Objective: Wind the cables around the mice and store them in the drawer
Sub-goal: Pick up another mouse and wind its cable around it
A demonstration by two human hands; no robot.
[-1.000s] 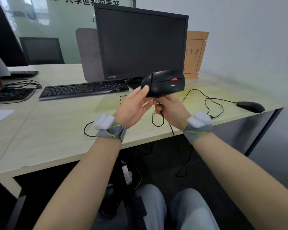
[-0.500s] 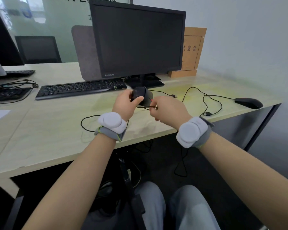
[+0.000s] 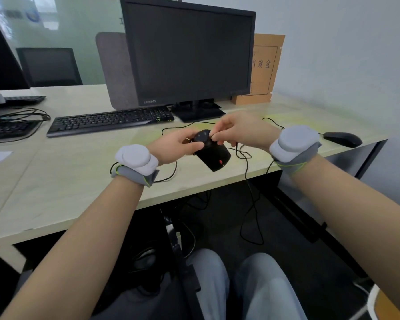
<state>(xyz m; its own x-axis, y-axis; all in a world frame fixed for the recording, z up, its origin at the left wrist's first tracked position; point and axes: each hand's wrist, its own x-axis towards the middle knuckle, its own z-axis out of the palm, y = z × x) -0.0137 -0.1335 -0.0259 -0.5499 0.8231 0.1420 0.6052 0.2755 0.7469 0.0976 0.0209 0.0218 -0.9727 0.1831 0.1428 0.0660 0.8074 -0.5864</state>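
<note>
- Left hand (image 3: pixel 171 147) gripped the black mouse (image 3: pixel 211 151) by its near end, held just above the desk (image 3: pixel 79 181) near the front edge; red scroll wheel faced the camera.
- Right hand (image 3: pixel 238 130) had fingers curled, pinching the cable (image 3: pixel 246 167) at the top of the mouse body. Motion blur there, so I couldn't count any turns laid down.
- Judgement: winding on this mouse was early. Most of the cable lay loose on the desk, and one strand hung off the edge toward the floor.
- Second mouse (image 3: pixel 343 138) sat untouched at the right end of the desk, well apart from the hands, cable unwound.
- No drawer in view; nothing stored yet.
- Left to do: finish this wrap, wrap the second mouse, put both in the drawer.
</note>
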